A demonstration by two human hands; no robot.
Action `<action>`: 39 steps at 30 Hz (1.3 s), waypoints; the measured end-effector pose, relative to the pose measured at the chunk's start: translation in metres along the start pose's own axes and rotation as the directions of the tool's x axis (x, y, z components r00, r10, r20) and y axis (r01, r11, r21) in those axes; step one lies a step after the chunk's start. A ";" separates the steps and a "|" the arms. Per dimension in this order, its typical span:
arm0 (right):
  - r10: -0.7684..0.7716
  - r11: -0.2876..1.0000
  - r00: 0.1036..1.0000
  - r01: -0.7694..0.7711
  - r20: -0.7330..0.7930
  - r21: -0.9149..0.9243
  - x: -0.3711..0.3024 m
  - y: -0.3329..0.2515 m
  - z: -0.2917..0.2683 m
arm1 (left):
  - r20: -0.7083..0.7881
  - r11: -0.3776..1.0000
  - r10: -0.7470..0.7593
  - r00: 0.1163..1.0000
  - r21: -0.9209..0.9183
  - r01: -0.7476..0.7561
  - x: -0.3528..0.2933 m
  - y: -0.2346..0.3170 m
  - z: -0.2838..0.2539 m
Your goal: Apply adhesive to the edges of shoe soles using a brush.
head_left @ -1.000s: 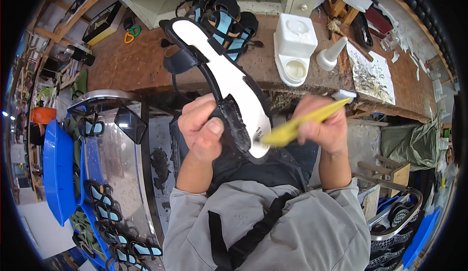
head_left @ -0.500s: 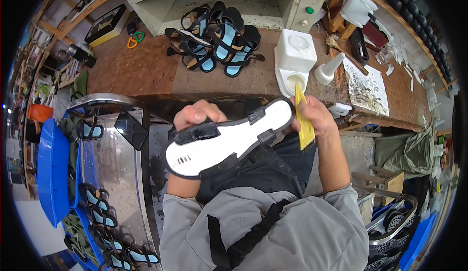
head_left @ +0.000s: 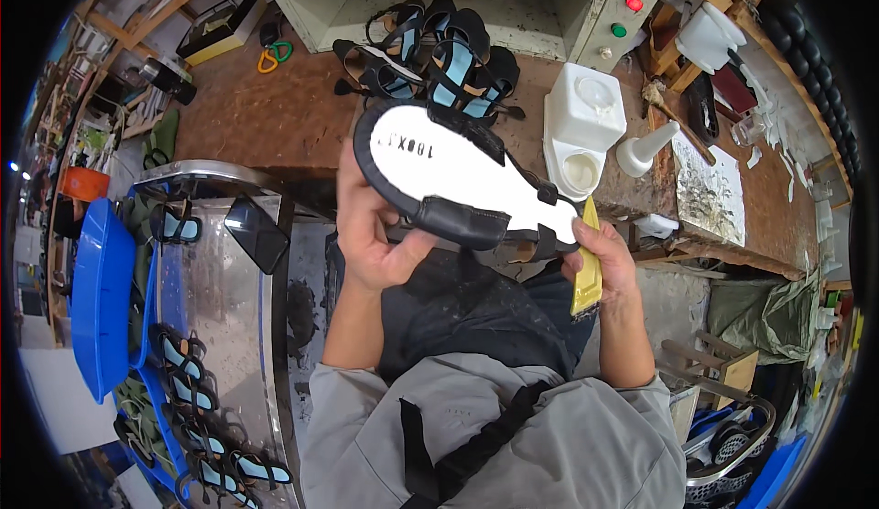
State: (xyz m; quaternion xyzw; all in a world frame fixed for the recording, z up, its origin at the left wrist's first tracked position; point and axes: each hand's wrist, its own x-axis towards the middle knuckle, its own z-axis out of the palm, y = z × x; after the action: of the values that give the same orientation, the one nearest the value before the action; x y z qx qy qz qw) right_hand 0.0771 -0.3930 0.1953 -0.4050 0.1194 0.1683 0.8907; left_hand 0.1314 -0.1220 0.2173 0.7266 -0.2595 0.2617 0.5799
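A black sandal with a white underside (head_left: 462, 175) is held over my lap, bottom up, with black straps folded over its edges. My left hand (head_left: 371, 230) grips it at the wide toe end, thumb near a strap. My right hand (head_left: 609, 257) is closed on a flat yellow brush (head_left: 586, 280) whose dark bristles point down toward me. Its fingers also touch the narrow heel end of the sandal. Just beyond this hand stands a white plastic dispenser (head_left: 586, 106) with a round cup at its front.
On the brown bench (head_left: 238, 124) lie a pile of black sandals (head_left: 449, 60) with light blue insoles and green-orange scissors (head_left: 275, 56). A white nozzle bottle (head_left: 645, 150) stands to the right. At left, a metal table (head_left: 238, 326) bears a phone (head_left: 256, 234) and more sandals beside a blue bin (head_left: 101, 303).
The sandal has turned so its toe end points up and away. My left hand has moved from behind it to its near left edge. The brush has shifted slightly nearer to me.
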 end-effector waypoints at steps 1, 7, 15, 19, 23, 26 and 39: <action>0.014 1.000 1.000 -0.014 0.014 0.002 -0.002 0.001 0.003 | -0.103 0.989 0.021 0.994 -0.141 -0.036 0.009 0.004 0.008; 0.022 0.998 1.000 -0.022 -0.008 0.066 0.000 0.003 -0.003 | 0.116 0.984 0.117 0.986 -0.145 -0.099 0.017 0.002 0.003; -0.289 0.947 0.953 0.270 -0.094 -0.174 -0.005 -0.037 -0.065 | 0.516 0.611 -0.166 0.840 -0.615 0.499 0.034 -0.042 -0.004; -0.536 0.822 0.833 0.552 0.138 -0.138 -0.012 -0.039 -0.007 | 0.630 0.533 -0.079 0.772 -0.628 0.567 0.026 -0.045 0.027; -0.686 0.656 0.700 0.713 0.199 -0.246 -0.015 -0.029 0.032 | 0.653 0.607 0.021 0.757 -0.610 0.509 0.029 -0.031 0.049; -0.733 0.525 0.630 0.764 0.258 -0.374 -0.016 -0.030 0.036 | 0.657 0.695 0.077 0.750 -0.574 0.432 0.035 -0.020 0.055; -0.726 0.208 0.512 0.800 0.459 -0.563 -0.021 -0.029 0.036 | 0.623 0.797 0.099 0.776 -0.516 0.313 0.034 -0.016 0.061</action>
State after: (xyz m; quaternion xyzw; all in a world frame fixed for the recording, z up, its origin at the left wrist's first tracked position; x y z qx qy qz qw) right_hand 0.0722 -0.3872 0.2456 -0.7148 -0.2143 -0.2417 0.6203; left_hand 0.1718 -0.1809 0.2174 0.5665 -0.4596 -0.1223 0.6730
